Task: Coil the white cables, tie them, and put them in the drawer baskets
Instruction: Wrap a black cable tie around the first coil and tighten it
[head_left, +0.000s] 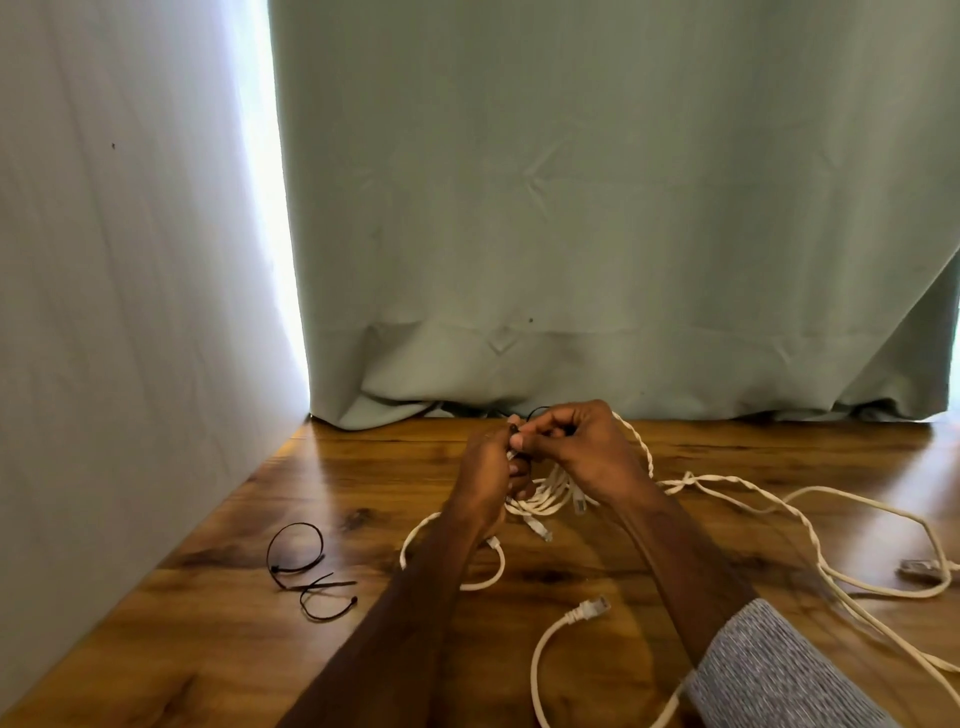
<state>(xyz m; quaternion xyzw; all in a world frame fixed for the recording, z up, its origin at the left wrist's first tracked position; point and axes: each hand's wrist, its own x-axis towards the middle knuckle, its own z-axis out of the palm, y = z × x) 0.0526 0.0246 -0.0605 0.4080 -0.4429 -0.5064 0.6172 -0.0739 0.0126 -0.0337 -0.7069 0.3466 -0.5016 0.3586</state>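
Left hand (485, 467) grips the coil (545, 496) near worktop's (208, 649) far edge so loops stay together; right hand (576, 449) pinches black tie (537, 413), prob. to thread it.

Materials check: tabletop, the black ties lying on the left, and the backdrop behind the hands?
Tabletop: looks like wood or a wood-look laminate, glossy; grain, knots and window glare show. Black ties: thin, springy loops with small locking heads, likely plastic zip ties. Backdrop: matte pale green woven fabric, creased and hemmed, probably a curtain.
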